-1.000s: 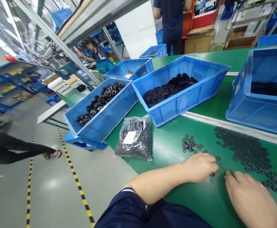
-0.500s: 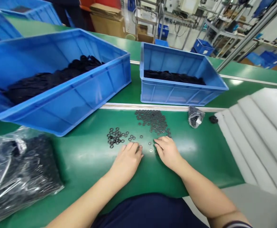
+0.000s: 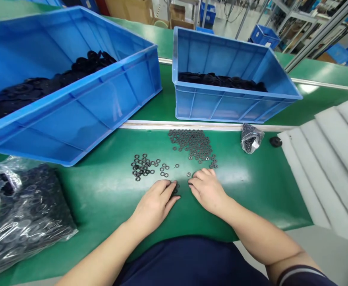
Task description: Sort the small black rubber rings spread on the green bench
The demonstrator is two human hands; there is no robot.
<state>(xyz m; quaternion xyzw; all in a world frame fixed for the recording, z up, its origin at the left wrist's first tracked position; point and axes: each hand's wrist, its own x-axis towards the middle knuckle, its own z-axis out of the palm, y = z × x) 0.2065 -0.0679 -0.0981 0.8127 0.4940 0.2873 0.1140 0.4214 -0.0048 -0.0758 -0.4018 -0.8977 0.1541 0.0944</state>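
Note:
My left hand (image 3: 154, 204) rests low over the green table, thumb and fingers curled round a few small black rings (image 3: 176, 188). My right hand (image 3: 209, 189) is beside it, fingertips pinched at the table surface; whatever they hold is too small and covered to name. A single ring with a lighter centre (image 3: 188, 174) lies just beyond the right fingertips. Up and left of my left hand is a loose cluster of black rings (image 3: 142, 165). Beyond my right hand spreads a larger, flat group of dark grey rings (image 3: 193, 143).
Two blue bins, one left (image 3: 111, 99) and one right (image 3: 221, 104), hold black round parts behind the work area. A large clear bag of black rings (image 3: 28, 222) lies left. A small bag (image 3: 250, 139), a black roll (image 3: 275, 142) and white foam sheets (image 3: 319, 167) are right.
The view has tipped downward. A small silver washer between my hands no longer shows; my right fingertips have moved left to about that spot. Rings now show between my left thumb and fingers.

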